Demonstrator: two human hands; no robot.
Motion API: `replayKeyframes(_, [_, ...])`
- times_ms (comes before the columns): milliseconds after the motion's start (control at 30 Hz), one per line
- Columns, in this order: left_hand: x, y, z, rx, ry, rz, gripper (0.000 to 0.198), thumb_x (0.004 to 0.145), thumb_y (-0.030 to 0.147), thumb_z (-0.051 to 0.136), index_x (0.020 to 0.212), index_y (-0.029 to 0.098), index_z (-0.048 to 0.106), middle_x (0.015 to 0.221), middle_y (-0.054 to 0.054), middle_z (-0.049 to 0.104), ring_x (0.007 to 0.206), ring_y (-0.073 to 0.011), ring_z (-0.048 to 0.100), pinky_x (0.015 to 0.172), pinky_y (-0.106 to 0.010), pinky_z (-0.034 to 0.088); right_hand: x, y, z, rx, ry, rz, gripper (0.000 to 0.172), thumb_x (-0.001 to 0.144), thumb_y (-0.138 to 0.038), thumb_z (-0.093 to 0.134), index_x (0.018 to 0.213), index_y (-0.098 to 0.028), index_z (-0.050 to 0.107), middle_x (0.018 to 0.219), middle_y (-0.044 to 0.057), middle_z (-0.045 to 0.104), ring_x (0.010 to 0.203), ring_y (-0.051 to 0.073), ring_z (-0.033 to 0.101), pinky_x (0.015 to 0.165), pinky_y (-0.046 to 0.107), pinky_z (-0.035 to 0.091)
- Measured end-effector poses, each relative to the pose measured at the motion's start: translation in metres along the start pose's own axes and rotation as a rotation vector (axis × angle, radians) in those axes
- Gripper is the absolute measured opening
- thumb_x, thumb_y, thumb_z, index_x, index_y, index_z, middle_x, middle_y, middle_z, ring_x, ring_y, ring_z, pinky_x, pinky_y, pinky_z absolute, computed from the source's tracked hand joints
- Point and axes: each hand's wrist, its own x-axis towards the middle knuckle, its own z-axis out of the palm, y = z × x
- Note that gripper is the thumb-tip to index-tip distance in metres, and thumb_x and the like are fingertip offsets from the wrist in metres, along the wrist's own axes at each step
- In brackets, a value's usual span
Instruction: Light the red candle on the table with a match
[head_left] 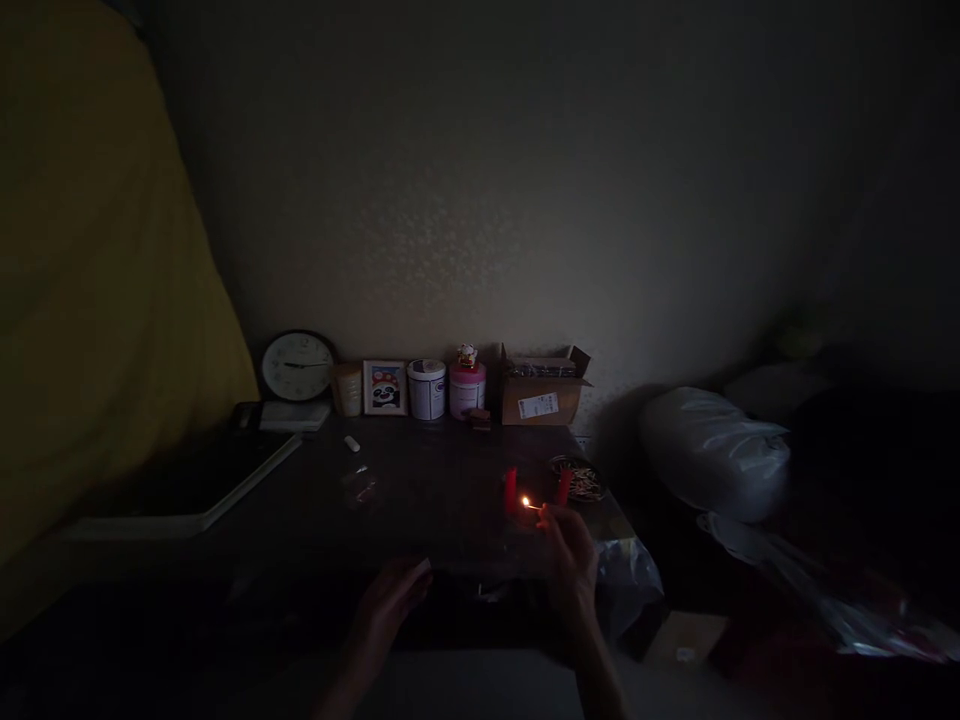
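Pinching a lit match [534, 507] in the right hand [573, 552], holding its flame [526, 501] near a red candle [511, 491], clasping a small pale object [424, 568] in the left hand [390, 598].

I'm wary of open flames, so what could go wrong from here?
The flame of the match is close to the right hand's fingers and might burn them. If dropped, the match could perhaps ignite the sticks heaped beside the red candle. The plastic at the table's corner might melt or catch.
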Motion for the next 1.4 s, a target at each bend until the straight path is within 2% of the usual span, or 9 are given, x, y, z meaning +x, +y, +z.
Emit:
replayKeyframes(167, [0.001, 0.0, 0.001, -0.032, 0.027, -0.008, 0.032, 0.052, 0.029, 0.08, 0.078, 0.016, 0.068, 0.08, -0.005, 0.071, 0.077, -0.0219, 0.067, 0.074, -0.033, 0.049, 0.006, -0.007, 0.004, 0.067, 0.005, 0.0, 0.023, 0.069, -0.037, 0.066, 0.079, -0.016, 0.064, 0.072, 0.003, 0.066, 0.067, 0.017, 0.06, 0.063, 0.028, 0.048])
replayKeyframes(333, [0.002, 0.001, 0.003, -0.041, 0.027, -0.03, 0.032, 0.05, 0.029, 0.08, 0.077, 0.016, 0.068, 0.079, -0.005, 0.071, 0.077, -0.0228, 0.067, 0.074, -0.034, 0.049, 0.013, -0.013, 0.009, 0.123, 0.027, 0.038, 0.023, 0.063, -0.036, 0.07, 0.075, -0.017, 0.065, 0.071, 0.002, 0.067, 0.064, 0.016, 0.06, 0.059, 0.027, 0.047])
replayKeyframes(567, [0.01, -0.011, -0.007, -0.062, 0.01, -0.018, 0.031, 0.053, 0.029, 0.079, 0.079, 0.017, 0.067, 0.082, -0.004, 0.071, 0.081, -0.0226, 0.066, 0.075, -0.033, 0.049, 0.029, -0.01, 0.011, 0.127, 0.042, 0.052, 0.028, 0.058, -0.041, 0.073, 0.07, -0.017, 0.068, 0.06, 0.001, 0.066, 0.057, 0.016, 0.059, 0.054, 0.026, 0.045])
replayKeyframes(767, [0.006, -0.008, -0.005, -0.048, 0.017, -0.017, 0.033, 0.054, 0.03, 0.079, 0.082, 0.017, 0.068, 0.086, -0.005, 0.071, 0.082, -0.0228, 0.066, 0.078, -0.035, 0.048, 0.036, -0.01, 0.013, 0.125, 0.038, 0.062, 0.028, 0.058, -0.041, 0.073, 0.071, -0.017, 0.067, 0.068, 0.003, 0.068, 0.06, 0.016, 0.06, 0.056, 0.027, 0.046])
replayKeyframes(933, [0.001, -0.001, 0.001, -0.027, 0.009, -0.025, 0.036, 0.052, 0.033, 0.08, 0.081, 0.017, 0.068, 0.087, -0.005, 0.071, 0.085, -0.0229, 0.065, 0.079, -0.033, 0.048, 0.038, -0.014, 0.015, 0.098, 0.029, 0.064, 0.029, 0.06, -0.042, 0.071, 0.071, -0.016, 0.067, 0.064, 0.002, 0.067, 0.057, 0.015, 0.059, 0.054, 0.026, 0.045])
replayKeyframes(1100, [0.004, -0.005, 0.0, -0.048, 0.032, -0.043, 0.037, 0.048, 0.033, 0.082, 0.078, 0.018, 0.068, 0.081, -0.003, 0.071, 0.079, -0.0205, 0.066, 0.073, -0.029, 0.049, 0.042, -0.012, 0.018, 0.056, 0.028, 0.068, 0.03, 0.062, -0.044, 0.069, 0.072, -0.016, 0.068, 0.059, 0.0, 0.064, 0.054, 0.014, 0.057, 0.051, 0.025, 0.043])
replayKeyframes(1400, [0.005, -0.005, -0.001, -0.063, 0.004, -0.02, 0.033, 0.049, 0.032, 0.081, 0.077, 0.018, 0.069, 0.08, -0.004, 0.072, 0.079, -0.0214, 0.067, 0.072, -0.029, 0.05, 0.05, -0.003, 0.025, 0.003, 0.029, 0.075, 0.032, 0.063, -0.045, 0.067, 0.072, -0.015, 0.068, 0.061, 0.003, 0.065, 0.055, 0.016, 0.058, 0.052, 0.026, 0.044])
